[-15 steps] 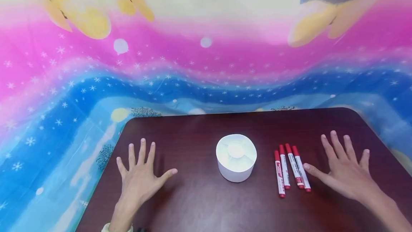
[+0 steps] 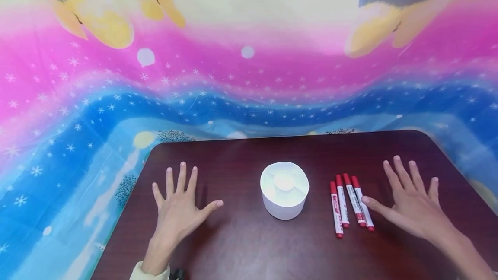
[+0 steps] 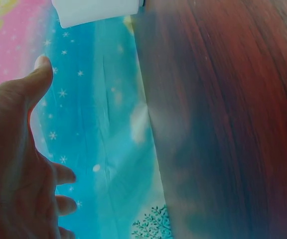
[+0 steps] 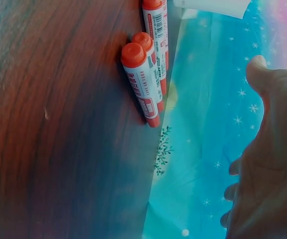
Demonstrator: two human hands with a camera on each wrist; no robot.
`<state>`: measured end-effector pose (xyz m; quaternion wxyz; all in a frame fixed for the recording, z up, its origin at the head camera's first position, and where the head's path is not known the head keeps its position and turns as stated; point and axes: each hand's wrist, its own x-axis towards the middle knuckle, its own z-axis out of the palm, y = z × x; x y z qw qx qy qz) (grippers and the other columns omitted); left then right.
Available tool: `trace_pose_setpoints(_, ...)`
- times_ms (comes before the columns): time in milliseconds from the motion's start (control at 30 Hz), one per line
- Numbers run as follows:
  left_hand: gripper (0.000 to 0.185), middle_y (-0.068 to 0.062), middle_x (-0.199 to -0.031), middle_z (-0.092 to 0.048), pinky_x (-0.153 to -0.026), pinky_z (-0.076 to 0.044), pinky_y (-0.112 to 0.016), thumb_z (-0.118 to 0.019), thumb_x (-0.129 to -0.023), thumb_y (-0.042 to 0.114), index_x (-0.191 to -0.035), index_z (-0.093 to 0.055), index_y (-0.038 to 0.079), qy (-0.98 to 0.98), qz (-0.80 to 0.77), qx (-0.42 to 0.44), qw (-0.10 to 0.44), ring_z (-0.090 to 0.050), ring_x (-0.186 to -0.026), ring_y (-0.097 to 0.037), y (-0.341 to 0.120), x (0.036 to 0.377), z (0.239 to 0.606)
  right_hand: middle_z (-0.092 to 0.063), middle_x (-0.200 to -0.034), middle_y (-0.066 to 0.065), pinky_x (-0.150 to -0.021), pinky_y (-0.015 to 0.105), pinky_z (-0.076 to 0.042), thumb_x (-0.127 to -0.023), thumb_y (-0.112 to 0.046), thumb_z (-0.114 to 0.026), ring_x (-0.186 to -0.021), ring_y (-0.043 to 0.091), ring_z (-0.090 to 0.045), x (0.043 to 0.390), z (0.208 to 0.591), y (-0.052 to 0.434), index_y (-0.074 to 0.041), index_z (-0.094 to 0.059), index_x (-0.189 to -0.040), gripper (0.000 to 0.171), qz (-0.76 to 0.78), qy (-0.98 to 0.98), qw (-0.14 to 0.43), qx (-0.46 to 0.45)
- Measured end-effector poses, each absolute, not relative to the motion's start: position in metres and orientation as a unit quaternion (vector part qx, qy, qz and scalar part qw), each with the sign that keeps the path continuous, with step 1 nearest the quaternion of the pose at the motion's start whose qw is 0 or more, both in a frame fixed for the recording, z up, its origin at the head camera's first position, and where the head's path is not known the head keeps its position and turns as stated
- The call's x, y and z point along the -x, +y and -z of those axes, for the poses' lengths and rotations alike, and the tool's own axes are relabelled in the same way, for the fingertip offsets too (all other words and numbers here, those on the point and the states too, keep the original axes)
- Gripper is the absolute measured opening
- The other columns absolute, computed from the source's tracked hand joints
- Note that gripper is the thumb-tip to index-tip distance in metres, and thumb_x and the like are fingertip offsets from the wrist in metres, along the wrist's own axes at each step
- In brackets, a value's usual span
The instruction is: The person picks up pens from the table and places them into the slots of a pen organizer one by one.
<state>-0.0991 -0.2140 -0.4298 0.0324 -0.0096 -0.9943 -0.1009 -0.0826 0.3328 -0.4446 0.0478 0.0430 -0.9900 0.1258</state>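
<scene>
A round white container (image 2: pixel 285 208) with inner dividers and a central cup stands upright on the dark table. To its right lie several red-capped markers (image 2: pixel 337 211) with white barrels, side by side. My left hand (image 2: pixel 177 215), fingers spread and palm down, hovers left of the container and holds nothing. On the other side my right hand (image 2: pixel 416 211) is spread the same way, empty, its thumb tip right by the rightmost marker in the head view. The right wrist view shows the markers (image 4: pixel 141 82) apart from that hand's thumb.
The reddish-brown wooden table (image 2: pixel 233 245) has rounded far corners. Behind and to the sides hangs a printed cloth (image 2: pixel 218 72) in pink and blue with snowflakes. A dark object (image 2: pixel 177 274) sits by the left sleeve (image 2: pixel 149 271).
My left hand has shifted to the right, towards the container. The right hand has moved slightly left. Container and markers stay put on the table.
</scene>
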Motion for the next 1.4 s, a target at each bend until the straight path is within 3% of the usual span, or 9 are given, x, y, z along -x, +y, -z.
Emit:
trace_pose_setpoints(333,0.128,-0.013,-0.182,-0.007,-0.125,0.003,-0.083,-0.060,-0.078,0.095,-0.173,-0.021,0.018,-0.991,0.120,0.041,0.036,0.001,-0.167,-0.047,-0.194,0.107,0.431,0.009,-0.179,0.024,-0.122,0.079,0.019,-0.095,-0.063,-0.071,-0.164,0.047,0.018,0.083,0.450,0.329,-0.001,-0.004,-0.171,0.119,-0.159,-0.984,0.048,-0.059)
trace_pose_setpoints(600,0.125,-0.013,-0.181,-0.015,-0.127,-0.003,-0.080,-0.071,-0.079,0.085,-0.173,-0.024,0.017,-0.985,0.151,0.074,0.048,-0.006,-0.168,-0.045,-0.179,0.112,0.431,-0.001,-0.178,0.028,-0.126,0.079,0.004,-0.093,-0.057,-0.078,-0.166,0.048,0.006,0.087,0.453,0.327,0.002,-0.010,-0.171,0.119,-0.206,-0.975,0.055,-0.068)
trace_pose_setpoints(833,0.121,-0.011,-0.181,-0.019,-0.130,-0.004,-0.076,-0.077,-0.082,0.078,-0.172,-0.025,0.016,-0.975,0.195,0.100,0.036,-0.010,-0.168,-0.041,-0.167,0.115,0.431,-0.005,-0.179,0.028,-0.107,0.090,-0.027,-0.091,-0.058,-0.080,-0.162,0.057,-0.011,0.091,0.452,0.325,0.001,-0.010,-0.171,0.121,-0.226,-0.973,0.015,-0.048)
trace_pose_setpoints(1067,0.116,-0.012,-0.177,-0.030,-0.132,-0.012,-0.072,-0.080,-0.082,0.074,-0.169,-0.034,0.012,-0.962,0.231,0.130,0.063,-0.025,-0.165,-0.039,-0.156,0.117,0.434,-0.026,-0.168,0.040,-0.105,0.087,-0.037,-0.088,-0.063,-0.082,-0.142,0.067,-0.037,0.094,0.453,0.324,0.004,-0.018,-0.169,0.123,-0.216,-0.976,-0.019,-0.031)
trace_pose_setpoints(1267,0.111,-0.011,-0.174,-0.038,-0.132,-0.019,-0.069,-0.084,-0.083,0.067,-0.167,-0.038,0.011,-0.952,0.253,0.158,0.075,-0.035,-0.162,-0.038,-0.147,0.117,0.434,-0.040,-0.156,0.044,-0.101,0.083,-0.044,-0.084,-0.063,-0.085,-0.135,0.065,-0.045,0.095,0.455,0.325,0.007,-0.029,-0.165,0.120,-0.212,-0.977,-0.015,-0.018)
trace_pose_setpoints(1400,0.109,-0.011,-0.172,-0.042,-0.133,-0.021,-0.067,-0.086,-0.082,0.063,-0.167,-0.040,0.012,-0.945,0.269,0.171,0.074,-0.038,-0.160,-0.038,-0.140,0.119,0.433,-0.053,-0.148,0.040,-0.095,0.074,-0.054,-0.084,-0.059,-0.088,-0.123,0.058,-0.061,0.096,0.457,0.327,0.008,-0.040,-0.159,0.112,-0.230,-0.973,-0.004,-0.017)
